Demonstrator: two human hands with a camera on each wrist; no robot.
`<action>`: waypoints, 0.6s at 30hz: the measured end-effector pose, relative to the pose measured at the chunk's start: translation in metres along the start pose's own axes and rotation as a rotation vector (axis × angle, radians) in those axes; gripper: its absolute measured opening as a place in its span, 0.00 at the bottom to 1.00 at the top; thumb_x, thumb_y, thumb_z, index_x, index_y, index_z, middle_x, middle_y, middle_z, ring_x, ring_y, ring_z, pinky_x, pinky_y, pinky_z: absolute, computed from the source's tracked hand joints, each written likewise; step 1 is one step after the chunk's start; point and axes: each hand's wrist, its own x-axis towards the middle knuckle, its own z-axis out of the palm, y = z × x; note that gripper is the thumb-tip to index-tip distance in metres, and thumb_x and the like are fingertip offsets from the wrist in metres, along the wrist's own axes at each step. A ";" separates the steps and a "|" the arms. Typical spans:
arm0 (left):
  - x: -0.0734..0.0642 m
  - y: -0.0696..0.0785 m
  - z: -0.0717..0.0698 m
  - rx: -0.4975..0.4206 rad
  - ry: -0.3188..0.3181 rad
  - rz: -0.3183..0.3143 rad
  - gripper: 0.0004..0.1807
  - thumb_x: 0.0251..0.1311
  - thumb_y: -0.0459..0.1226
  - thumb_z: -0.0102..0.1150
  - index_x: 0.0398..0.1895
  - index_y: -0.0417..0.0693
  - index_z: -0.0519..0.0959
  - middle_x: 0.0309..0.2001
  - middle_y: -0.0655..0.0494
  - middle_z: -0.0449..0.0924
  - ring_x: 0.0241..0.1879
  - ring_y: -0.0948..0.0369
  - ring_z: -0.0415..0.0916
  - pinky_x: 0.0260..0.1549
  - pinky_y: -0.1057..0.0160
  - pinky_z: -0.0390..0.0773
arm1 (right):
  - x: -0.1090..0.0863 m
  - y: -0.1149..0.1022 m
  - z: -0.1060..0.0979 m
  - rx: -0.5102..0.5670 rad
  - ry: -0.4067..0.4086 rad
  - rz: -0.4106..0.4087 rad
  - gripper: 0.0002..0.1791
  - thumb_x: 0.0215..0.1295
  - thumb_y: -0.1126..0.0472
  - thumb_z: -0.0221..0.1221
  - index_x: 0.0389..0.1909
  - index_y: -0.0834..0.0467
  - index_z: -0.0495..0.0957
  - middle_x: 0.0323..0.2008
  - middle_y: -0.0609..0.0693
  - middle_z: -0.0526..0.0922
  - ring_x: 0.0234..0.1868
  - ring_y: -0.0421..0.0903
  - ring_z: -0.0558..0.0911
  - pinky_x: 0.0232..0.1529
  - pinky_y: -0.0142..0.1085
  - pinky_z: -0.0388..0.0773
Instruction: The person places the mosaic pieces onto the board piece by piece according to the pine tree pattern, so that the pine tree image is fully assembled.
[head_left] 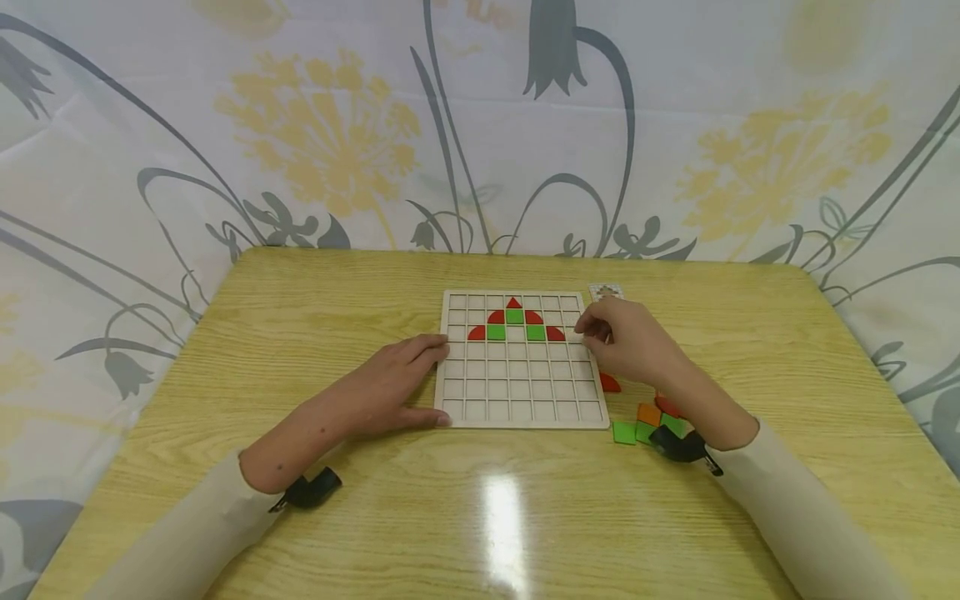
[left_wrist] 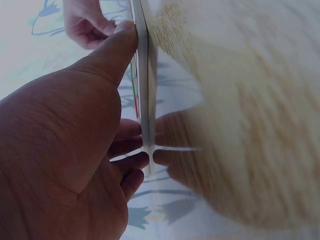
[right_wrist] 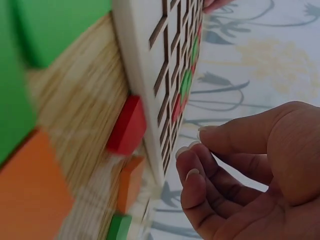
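Observation:
A pale wooden grid board (head_left: 487, 390) lies on the table. Red and green tiles form a stepped shape in its upper rows, with a red triangle (head_left: 513, 303) on top and green squares (head_left: 514, 317) below. My left hand (head_left: 390, 379) rests at the board's left edge, its thumb on the rim near the front corner and the fingers spread farther back. Over the right edge hovers my right hand (head_left: 630, 337), fingers loosely bent. In the right wrist view, nothing shows between the thumb and fingertips of this hand (right_wrist: 240, 170).
Right of the board lie loose tiles, among them a green square (head_left: 624, 432), an orange piece (head_left: 648, 414) and a red one (head_left: 611, 383), some partly under my right forearm. A small patterned card (head_left: 605, 291) sits beyond the board's far right corner. Flowered cloth (head_left: 480, 125) hangs behind the table.

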 end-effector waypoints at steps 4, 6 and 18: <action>0.000 0.001 -0.001 0.001 -0.001 0.004 0.56 0.66 0.65 0.65 0.83 0.37 0.58 0.82 0.43 0.56 0.80 0.46 0.58 0.77 0.43 0.62 | -0.012 0.008 -0.003 -0.016 0.007 0.009 0.06 0.70 0.69 0.63 0.44 0.64 0.86 0.39 0.54 0.85 0.39 0.49 0.81 0.43 0.46 0.82; 0.000 0.001 -0.001 -0.002 0.001 0.008 0.56 0.66 0.65 0.65 0.83 0.36 0.58 0.82 0.43 0.56 0.80 0.45 0.58 0.76 0.43 0.62 | -0.017 0.013 -0.004 -0.026 0.002 0.024 0.06 0.70 0.68 0.64 0.45 0.64 0.86 0.40 0.54 0.85 0.39 0.49 0.82 0.43 0.46 0.82; 0.000 0.000 0.000 -0.012 -0.009 -0.007 0.56 0.66 0.64 0.66 0.83 0.38 0.58 0.83 0.44 0.55 0.81 0.47 0.57 0.77 0.44 0.62 | -0.032 0.033 -0.011 -0.043 -0.033 0.117 0.13 0.70 0.59 0.70 0.48 0.63 0.85 0.42 0.56 0.86 0.38 0.50 0.82 0.43 0.48 0.82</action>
